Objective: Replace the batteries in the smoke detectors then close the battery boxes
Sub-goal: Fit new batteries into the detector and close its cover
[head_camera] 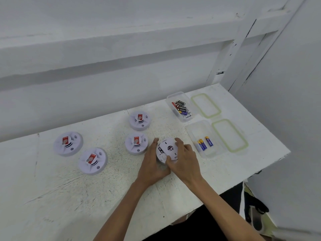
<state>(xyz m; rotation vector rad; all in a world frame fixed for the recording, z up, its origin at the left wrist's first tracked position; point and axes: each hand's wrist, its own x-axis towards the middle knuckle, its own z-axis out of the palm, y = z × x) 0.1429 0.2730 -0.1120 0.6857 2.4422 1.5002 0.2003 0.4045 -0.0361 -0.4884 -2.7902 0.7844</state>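
A white smoke detector (167, 148) lies back side up on the table, held between both hands. My left hand (151, 164) cups its left edge with the fingers along the rim. My right hand (183, 157) grips its round back cover from the right and from above. Several other detectors sit face up with red labels: two at the left (68, 143) (93, 160) and two in the middle (140, 120) (136, 143). A clear box (205, 138) holds blue and yellow batteries (203, 144). A second clear box (180, 106) farther back holds several mixed batteries.
Two green-rimmed lids (205, 105) (229, 135) lie to the right of the boxes. The white table (104, 188) ends at a wall behind and at a right edge near the lids. Dark clothing shows below the front edge.
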